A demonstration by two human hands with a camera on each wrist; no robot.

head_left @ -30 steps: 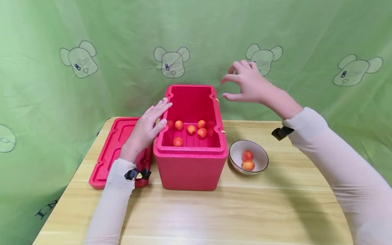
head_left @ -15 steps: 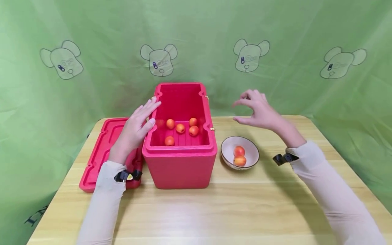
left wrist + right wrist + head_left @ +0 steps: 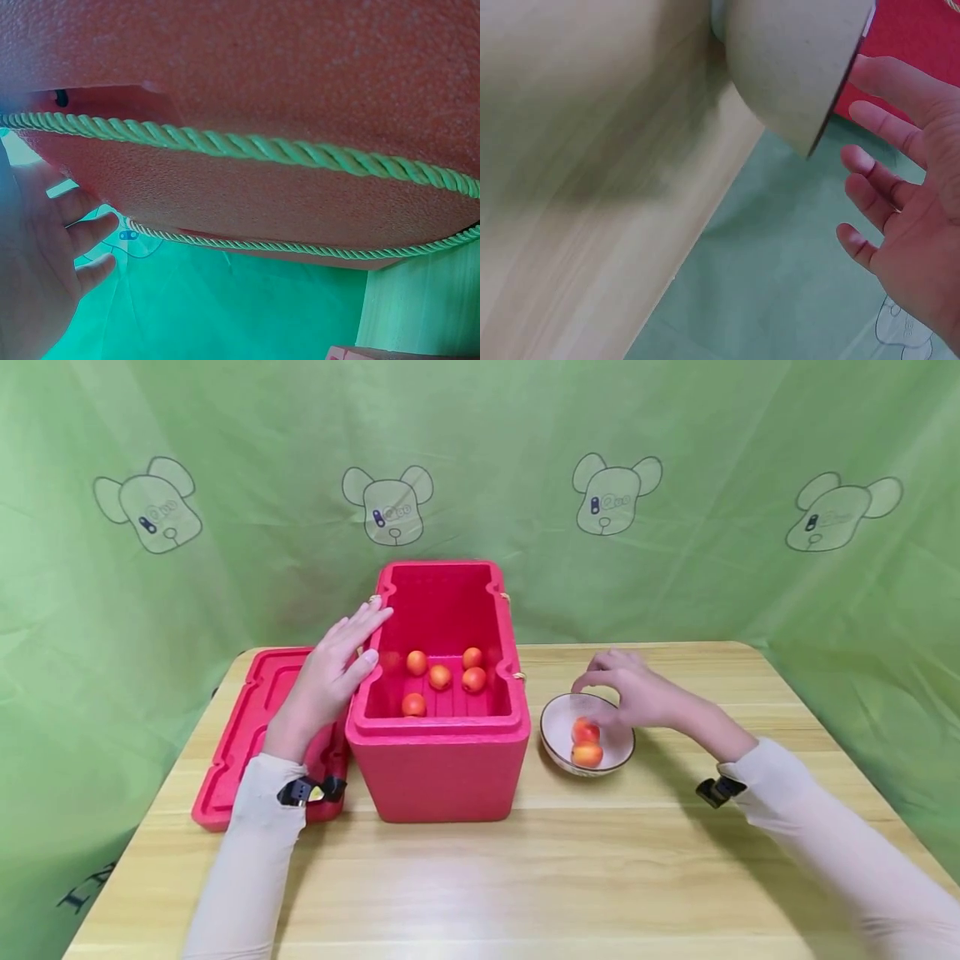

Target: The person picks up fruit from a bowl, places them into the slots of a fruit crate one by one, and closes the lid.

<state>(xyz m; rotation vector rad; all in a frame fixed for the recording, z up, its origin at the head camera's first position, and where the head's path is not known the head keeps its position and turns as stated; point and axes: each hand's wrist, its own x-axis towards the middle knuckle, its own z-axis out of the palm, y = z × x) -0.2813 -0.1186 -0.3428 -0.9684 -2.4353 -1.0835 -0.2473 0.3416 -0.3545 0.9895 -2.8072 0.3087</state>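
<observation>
A red foam box [image 3: 438, 785] stands lidless at mid-table, several small orange-red fruits [image 3: 440, 677] on its floor. My left hand [image 3: 322, 681] rests on the box's left rim with fingers extended. In the left wrist view its fingers lie beside the box wall, near a twisted rope handle [image 3: 262, 148]. Right of the box is a white bowl [image 3: 555, 727] with a dark rim, holding two such fruits [image 3: 587, 754]. Over the bowl's far right side reaches my right hand [image 3: 637, 693], thumb dipping inside beside the farther fruit. Its fingers are parted, with nothing between them.
The red lid [image 3: 243, 735] lies on the wooden table [image 3: 480, 885] to the left of the box, partly under my left forearm. A green curtain [image 3: 495, 435] with bear-head drawings hangs behind the table's back edge.
My right hand has come down from above, right of the box, to the bowl. The left hand stays on the rim. The head view has shifted slightly, moving the whole scene leftward.
</observation>
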